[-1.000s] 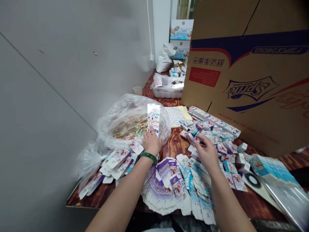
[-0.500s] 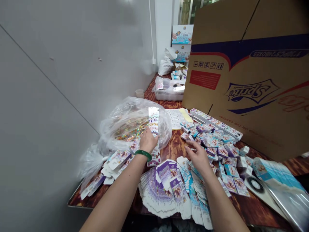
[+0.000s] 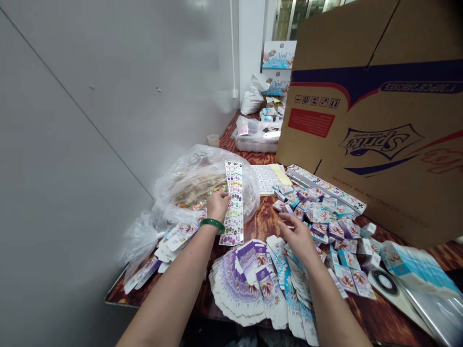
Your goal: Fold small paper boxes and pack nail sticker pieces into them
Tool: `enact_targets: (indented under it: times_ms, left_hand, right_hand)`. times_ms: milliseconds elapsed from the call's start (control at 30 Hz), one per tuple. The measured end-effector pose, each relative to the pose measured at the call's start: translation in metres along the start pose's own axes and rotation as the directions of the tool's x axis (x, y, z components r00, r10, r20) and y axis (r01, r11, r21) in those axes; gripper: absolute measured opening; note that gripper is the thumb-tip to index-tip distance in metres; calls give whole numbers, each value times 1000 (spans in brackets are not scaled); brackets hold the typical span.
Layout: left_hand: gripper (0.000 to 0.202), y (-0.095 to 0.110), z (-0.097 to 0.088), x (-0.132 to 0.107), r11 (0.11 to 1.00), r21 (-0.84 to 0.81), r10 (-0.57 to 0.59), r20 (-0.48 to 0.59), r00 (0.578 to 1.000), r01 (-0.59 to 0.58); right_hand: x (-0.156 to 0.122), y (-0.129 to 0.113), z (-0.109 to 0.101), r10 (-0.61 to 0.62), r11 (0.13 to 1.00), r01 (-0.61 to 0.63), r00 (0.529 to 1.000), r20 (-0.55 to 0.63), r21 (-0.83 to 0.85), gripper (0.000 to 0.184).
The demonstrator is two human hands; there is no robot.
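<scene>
My left hand [image 3: 218, 206], with a green bangle at the wrist, pinches a long strip of nail stickers [image 3: 236, 212] by its left edge. Rows of small coloured designs cover the strip, which stands upright in front of a clear plastic bag [image 3: 177, 168] of small colourful pieces. Apart from the strip, my right hand [image 3: 297, 236] hovers with fingers spread, holding nothing. Small purple and blue boxes [image 3: 320, 214] lie in a heap just beyond it. Below both hands are fanned flat purple cartons [image 3: 235, 284] and flat blue cartons [image 3: 294, 299].
A large cardboard carton [image 3: 361, 111] stands at the right. Printed sheets [image 3: 265, 178] and a long sticker-covered strip [image 3: 325, 188] lie before it. A clear plastic tub [image 3: 255, 142] sits farther back. More flat cartons [image 3: 177, 241] lie at left, beside the grey wall [image 3: 90, 135].
The sticker strip shows wider now, and my left hand has shifted from its front to its left edge. My right hand has barely moved. The view has shifted slightly.
</scene>
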State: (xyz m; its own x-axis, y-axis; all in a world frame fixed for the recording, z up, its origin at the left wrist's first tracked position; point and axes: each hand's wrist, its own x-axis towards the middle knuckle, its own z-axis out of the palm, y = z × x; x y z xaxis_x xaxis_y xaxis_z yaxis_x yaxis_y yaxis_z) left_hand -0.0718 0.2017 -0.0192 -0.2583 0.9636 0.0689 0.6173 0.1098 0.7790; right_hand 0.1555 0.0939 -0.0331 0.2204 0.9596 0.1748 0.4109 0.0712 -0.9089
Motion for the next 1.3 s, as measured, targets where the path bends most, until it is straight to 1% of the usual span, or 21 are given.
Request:
enact_targets:
  times_ms: [133, 233, 333, 400, 467, 533, 600, 667, 733, 767, 800, 867, 900, 933, 1000, 1033, 1100, 1167, 1200, 1233, 1300]
  left_hand:
    - [21, 0, -3, -7, 978, -199, -58, 36, 998, 63]
    - [27, 5, -5, -14, 927, -350, -83, 152, 985, 132]
    - [17, 14, -11, -24, 875, -454, -50, 260, 964, 168]
    - [13, 21, -18, -37, 853, -491, -19, 307, 952, 175]
    - [14, 29, -27, -54, 847, -511, 40, 342, 939, 150]
    - [16, 37, -37, -74, 847, -528, 172, 371, 913, 55]
    - [14, 44, -48, -93, 844, -530, 321, 369, 872, -87]
    - [13, 48, -58, -107, 840, -479, 425, 286, 859, -256]
    - [20, 47, -67, -116, 839, -382, 483, 194, 854, -388]
    - [25, 44, -70, -119, 844, -340, 495, 195, 847, -415]
    - [27, 41, -73, -121, 855, -314, 492, 241, 836, -413]
    - [21, 34, -76, -124, 891, -315, 439, 411, 799, -328]
    - [22, 30, -76, -125, 908, -330, 397, 487, 778, -257]
    - [27, 28, -75, -127, 919, -350, 357, 533, 767, -184]
    - [29, 24, -71, -131, 916, -397, 287, 537, 793, -63]
    - [27, 23, -69, -133, 906, -424, 261, 514, 817, -23]
    - [21, 22, -65, -136, 874, -485, 238, 468, 851, 22]
    - [20, 21, -64, -138, 846, -533, 265, 462, 847, 26]
    - [20, 21, -64, -139, 838, -545, 290, 449, 845, 2]
    - [20, 20, -65, -140, 836, -547, 317, 417, 852, -43]
    - [17, 17, -68, -140, 848, -499, 361, 293, 886, -181]
  right_hand:
    - [-1, 1, 6, -6, 1000, 5, 999, 36, 13, 32]
    - [-1, -1, 12, 2, 999, -4, 998, 63, 32, 32]
    - [-2, -9, 18, -24, 998, 20, 998, 65, 64, 31]
    - [-2, -19, 19, -148, 989, 148, 989, 4, -9, 34]
    - [-4, -33, 17, -344, 929, 333, 938, -47, -161, 40]
    - [-6, -48, 13, -500, 840, 482, 866, -9, -251, 43]
    - [-10, -62, 8, -551, 805, 554, 831, 81, -210, 26]
    - [-15, -72, 3, -516, 842, 530, 846, 136, -102, 10]
    - [-19, -77, -1, -399, 917, 397, 906, 141, 46, 11]
    - [-20, -78, -3, -322, 943, 305, 936, 142, 129, 11]
    - [-20, -77, -4, -246, 955, 213, 958, 147, 207, 13]
    - [-19, -73, -5, -121, 952, 67, 979, 166, 299, 19]
    - [-18, -71, -5, -93, 956, 49, 986, 140, 290, 21]
    - [-18, -68, -3, -103, 968, 81, 992, 80, 238, 21]
    - [-21, -65, 2, -238, 970, 240, 969, -60, 39, 22]
    - [-24, -64, 6, -344, 938, 340, 936, -72, -67, 25]
    - [-34, -64, 14, -513, 840, 514, 857, 56, -172, 35]
    - [-45, -65, 22, -556, 794, 593, 798, 231, -136, 35]
    - [-50, -65, 24, -548, 799, 592, 788, 280, -106, 30]
    - [-53, -65, 26, -530, 816, 572, 796, 291, -80, 24]
    - [-55, -65, 28, -457, 878, 477, 854, 247, -26, 17]
